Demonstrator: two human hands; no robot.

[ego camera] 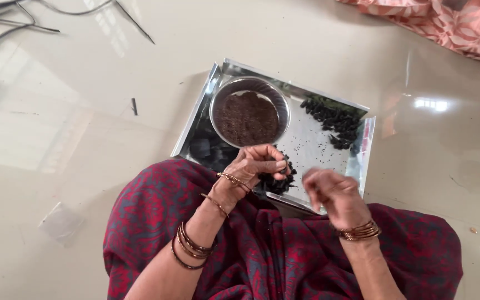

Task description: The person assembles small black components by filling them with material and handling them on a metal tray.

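Note:
A shiny steel tray lies on the floor in front of my knees. In its far left corner stands a steel bowl filled with dark brown seeds. A heap of black pods lies at the tray's far right, and a second heap of black pods lies at the near edge. My left hand hovers over that near heap, fingers pinched on a black pod. My right hand is blurred beside it, fingers curled together; whether it holds anything I cannot see. Bangles ring both wrists.
I sit on a glossy beige tiled floor, my lap covered in red and grey patterned cloth. Black cables trail at the far left, a pink patterned cloth lies at the far right, a clear plastic scrap near my left knee.

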